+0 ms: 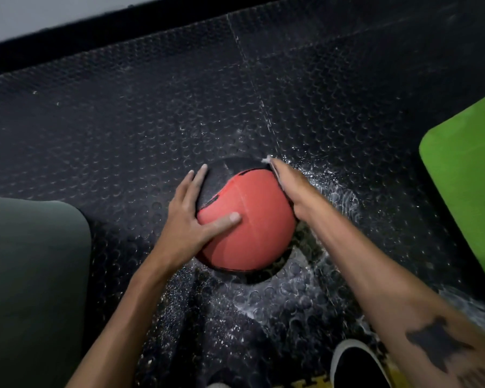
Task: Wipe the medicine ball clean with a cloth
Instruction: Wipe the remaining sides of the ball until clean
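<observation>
At far left, one dark green mat (31, 275), smooth, with a rounded corner, lying on the floor (123, 121) of black rubber studded with raised round dots. Next, the left hand (192, 217), fingers spread straight, palm pressed to the left side of the medicine ball (249, 228), thumb laid across its red panel. One ball only: round, finely pebbled, red with a black section on its far side, sitting on the floor at centre, wet speckles and streaks around it. On its right, the right hand (291, 189), blurred, stretched along the ball's far right edge; a scrap of white cloth (268, 159) peeping out at the fingertips, grip not discernible. One dark tattoo on the right forearm. Near bottom right, one black shoe (359, 365) with a white rim. At far right, one bright green mat (465, 177), smooth, rounded at the corner.
</observation>
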